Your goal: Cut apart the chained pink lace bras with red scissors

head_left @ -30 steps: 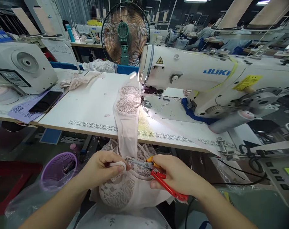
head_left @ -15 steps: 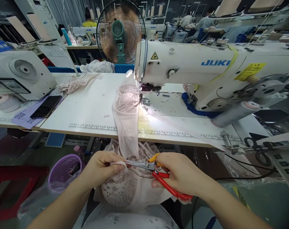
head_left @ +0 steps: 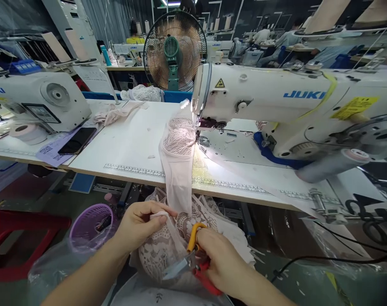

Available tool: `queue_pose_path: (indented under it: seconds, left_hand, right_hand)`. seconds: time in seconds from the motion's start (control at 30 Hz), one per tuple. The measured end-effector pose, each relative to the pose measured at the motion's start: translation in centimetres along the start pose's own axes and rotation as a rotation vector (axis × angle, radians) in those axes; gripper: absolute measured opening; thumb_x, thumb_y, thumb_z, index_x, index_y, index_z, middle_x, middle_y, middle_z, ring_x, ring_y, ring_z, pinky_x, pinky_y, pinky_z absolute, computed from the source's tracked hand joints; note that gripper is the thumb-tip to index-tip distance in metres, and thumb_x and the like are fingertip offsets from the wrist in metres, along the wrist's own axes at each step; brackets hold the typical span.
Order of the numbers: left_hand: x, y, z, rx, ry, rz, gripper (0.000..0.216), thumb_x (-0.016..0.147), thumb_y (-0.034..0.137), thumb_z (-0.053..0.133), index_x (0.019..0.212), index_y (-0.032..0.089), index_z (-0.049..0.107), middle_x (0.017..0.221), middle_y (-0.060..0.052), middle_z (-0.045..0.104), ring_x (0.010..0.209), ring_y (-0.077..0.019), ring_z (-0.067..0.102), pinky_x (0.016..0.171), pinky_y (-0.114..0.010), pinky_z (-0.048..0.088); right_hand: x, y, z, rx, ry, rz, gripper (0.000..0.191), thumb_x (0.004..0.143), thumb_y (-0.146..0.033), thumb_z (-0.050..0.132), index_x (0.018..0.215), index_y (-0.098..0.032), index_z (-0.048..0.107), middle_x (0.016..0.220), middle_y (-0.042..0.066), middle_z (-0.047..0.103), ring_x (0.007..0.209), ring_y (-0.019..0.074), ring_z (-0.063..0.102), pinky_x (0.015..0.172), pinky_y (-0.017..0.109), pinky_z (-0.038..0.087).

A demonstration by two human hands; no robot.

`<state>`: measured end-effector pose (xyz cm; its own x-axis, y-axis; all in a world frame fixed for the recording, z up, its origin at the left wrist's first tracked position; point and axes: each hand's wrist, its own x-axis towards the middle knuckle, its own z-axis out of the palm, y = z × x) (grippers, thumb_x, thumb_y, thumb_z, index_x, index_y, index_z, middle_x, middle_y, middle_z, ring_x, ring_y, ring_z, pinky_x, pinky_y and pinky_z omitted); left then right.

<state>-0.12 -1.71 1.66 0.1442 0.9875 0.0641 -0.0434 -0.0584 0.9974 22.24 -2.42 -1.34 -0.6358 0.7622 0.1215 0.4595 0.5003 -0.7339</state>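
Observation:
Between the thumb and fingers of my left hand (head_left: 145, 225) is the edge of a pale pink lace bra (head_left: 160, 255), which lies over my lap. My right hand (head_left: 220, 259) grips a pair of scissors (head_left: 177, 267) with one orange and one red handle. Their blades point left and down across the lace and are blurred. A second pale pink piece with a lace cup (head_left: 179, 142) lies under the sewing machine's needle area, its band (head_left: 180, 182) hanging over the table edge toward my lap.
A white sewing machine (head_left: 260, 93) stands on the table (head_left: 132, 144), which has a printed ruler along its front. To the left are a phone (head_left: 78, 141) and another machine (head_left: 37, 95). Below sit a purple basket (head_left: 85, 221) and a red stool (head_left: 24, 238). Behind is a fan (head_left: 172, 46).
My right hand has brought the scissors down and toward me, away from the fabric edge at my left fingers. My left hand still pinches that edge. The view has shifted left.

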Motion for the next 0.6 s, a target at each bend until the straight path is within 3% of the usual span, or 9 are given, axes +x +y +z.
queue_pose_path:
  seconds: [0.13, 0.3, 0.47, 0.6]
  left_hand:
    - [-0.3, -0.1, 0.1, 0.040, 0.032, 0.045, 0.009, 0.078, 0.019, 0.067, 0.080, 0.015, 0.074, 0.083, -0.009, 0.076, 0.078, -0.0214, 0.070, 0.072, -0.029, 0.055]
    - [-0.4, -0.2, 0.3, 0.040, -0.055, 0.026, 0.015, 0.078, 0.026, 0.068, 0.078, 0.013, 0.075, 0.080, -0.011, 0.076, 0.075, -0.0241, 0.070, 0.072, -0.033, 0.056]
    - [-0.4, 0.0, 0.3, 0.085, -0.108, -0.028, 0.028, 0.077, 0.039, 0.067, 0.079, 0.013, 0.077, 0.073, -0.012, 0.074, 0.073, -0.0268, 0.068, 0.064, -0.034, 0.056]
    - [-0.3, 0.2, 0.4, 0.106, -0.116, -0.025, 0.028, 0.077, 0.039, 0.066, 0.075, 0.014, 0.077, 0.067, -0.011, 0.072, 0.066, -0.0248, 0.067, 0.054, -0.030, 0.052]
  right_hand:
    - [-0.6, -0.3, 0.1, -0.078, 0.048, -0.071, 0.026, 0.055, -0.004, 0.042, 0.064, -0.023, 0.027, 0.060, 0.000, 0.048, 0.055, 0.0164, 0.045, 0.048, 0.025, 0.030]
    - [-0.2, -0.7, -2.8, -0.141, 0.010, -0.006, 0.017, 0.073, -0.020, 0.051, 0.068, -0.023, 0.034, 0.068, 0.003, 0.052, 0.059, 0.0175, 0.047, 0.052, 0.027, 0.039]
    - [0.8, -0.4, -6.3, -0.385, -0.051, 0.085, 0.036, 0.076, -0.040, 0.059, 0.066, -0.024, 0.029, 0.064, 0.001, 0.046, 0.056, 0.0166, 0.043, 0.048, 0.027, 0.038]
    - [1.1, -0.4, -7.0, -0.450, -0.117, 0.115, 0.039, 0.079, -0.045, 0.056, 0.064, -0.023, 0.027, 0.064, 0.002, 0.047, 0.056, 0.0168, 0.046, 0.047, 0.025, 0.036]
